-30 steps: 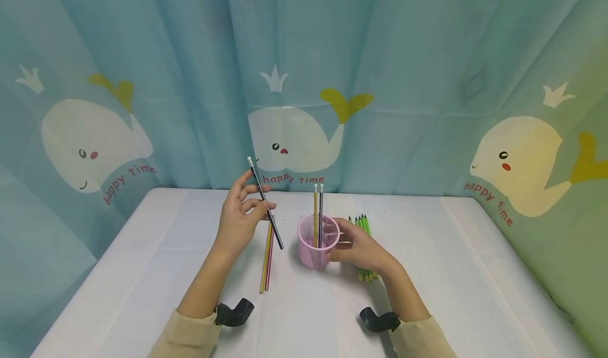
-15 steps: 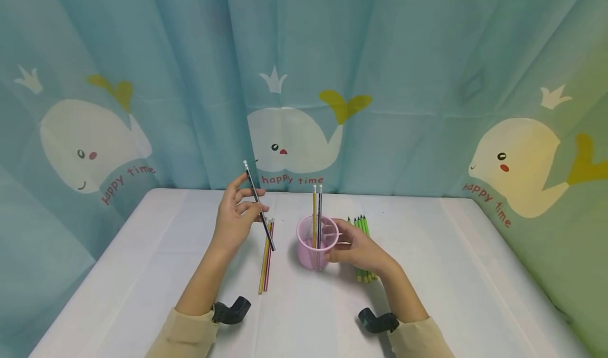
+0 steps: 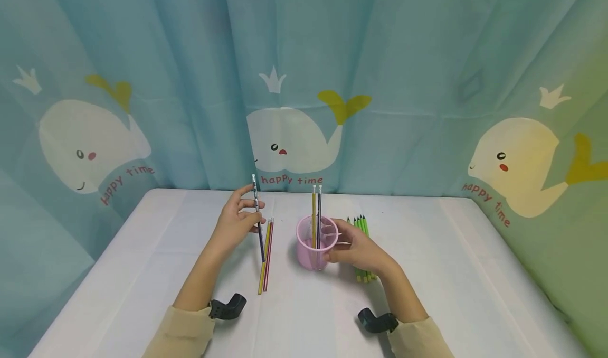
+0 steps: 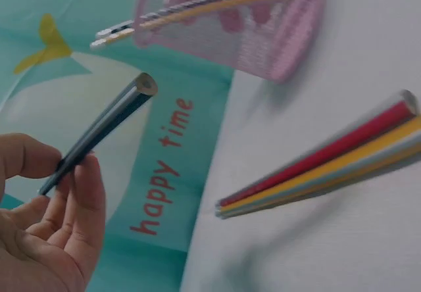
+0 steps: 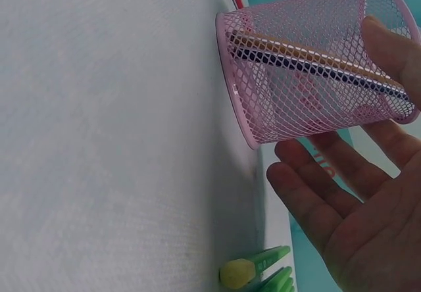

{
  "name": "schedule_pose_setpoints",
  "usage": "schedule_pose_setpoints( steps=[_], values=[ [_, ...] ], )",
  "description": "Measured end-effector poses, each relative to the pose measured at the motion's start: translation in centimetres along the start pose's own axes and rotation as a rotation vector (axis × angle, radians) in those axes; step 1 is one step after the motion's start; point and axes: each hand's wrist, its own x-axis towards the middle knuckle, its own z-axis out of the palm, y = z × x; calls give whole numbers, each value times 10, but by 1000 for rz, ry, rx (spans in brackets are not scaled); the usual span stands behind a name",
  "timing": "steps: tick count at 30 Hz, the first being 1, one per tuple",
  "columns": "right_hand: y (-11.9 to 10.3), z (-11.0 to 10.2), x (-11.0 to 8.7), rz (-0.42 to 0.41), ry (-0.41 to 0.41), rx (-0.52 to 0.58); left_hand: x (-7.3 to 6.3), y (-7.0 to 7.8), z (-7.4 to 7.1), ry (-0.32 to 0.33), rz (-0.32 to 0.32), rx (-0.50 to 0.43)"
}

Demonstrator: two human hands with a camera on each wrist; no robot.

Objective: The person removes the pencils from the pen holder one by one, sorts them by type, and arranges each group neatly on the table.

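My left hand (image 3: 236, 222) pinches a dark pencil (image 3: 260, 242) between thumb and fingers, its silvery end up. In the left wrist view, the pencil's flat unsharpened end (image 4: 146, 83) points away from the hand. On the white table just right of that hand lie a yellow pencil (image 3: 261, 285) and a red pencil (image 3: 268, 260), side by side. A pink mesh pencil cup (image 3: 306, 257) stands upright in the middle, with a yellow pencil (image 3: 314, 205) and a dark pencil (image 3: 320, 205) inside. My right hand (image 3: 363, 250) grips its right side, thumb and fingers spread around the mesh (image 5: 309, 95).
Several green pencils (image 3: 366, 226) lie in a row beyond the right hand, partly hidden by it. A blue-green curtain (image 3: 408, 152) with whale prints hangs right behind the table's (image 3: 427, 273) far edge. Both wrists wear black camera mounts (image 3: 228, 308).
The left hand has lowered slightly, and its dark pencil has swung to a steeper angle, the lower end moving left over the yellow pencil. The right hand and cup have stayed put.
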Motion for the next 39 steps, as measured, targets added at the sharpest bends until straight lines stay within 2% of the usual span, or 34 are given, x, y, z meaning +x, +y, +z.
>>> schedule_pose_setpoints(
  steps=[9,20,27,39],
  values=[
    [1,0,1,-13,-2,8,5,-14,3,-67,-19,52],
    [3,-1,0,-19,4,-9,5,-25,2,-139,-83,232],
    [3,0,1,-6,1,-3,5,-33,0,-145,-142,361],
    [2,0,1,0,3,11,3,-35,-2,-165,-163,496]
  ],
)
